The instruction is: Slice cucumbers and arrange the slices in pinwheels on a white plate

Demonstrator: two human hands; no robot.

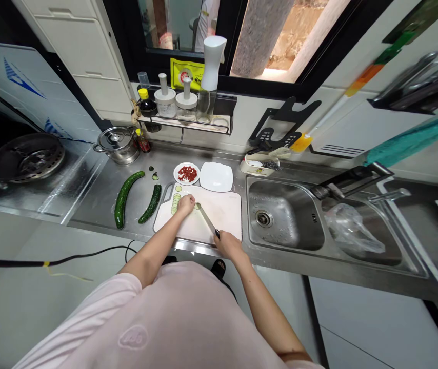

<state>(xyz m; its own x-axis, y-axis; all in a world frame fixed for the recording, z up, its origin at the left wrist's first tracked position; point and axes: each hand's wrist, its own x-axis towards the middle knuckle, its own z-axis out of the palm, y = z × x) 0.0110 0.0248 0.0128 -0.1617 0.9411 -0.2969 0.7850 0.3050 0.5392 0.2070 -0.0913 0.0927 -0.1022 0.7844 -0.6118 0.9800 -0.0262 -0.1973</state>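
Left of the left hand, a long dark-green cucumber and a shorter dark-green cucumber piece are lying on the stainless steel counter, just beside the board's edge. The left hand is curling down over a pale-cut green cucumber on a white rectangular plastic cutting board, beside a row of thin round cucumber slices. The right hand is gripping a steel-bladed kitchen knife, its blade angling toward that cucumber, with a stainless steel double sink sitting just right of the board.
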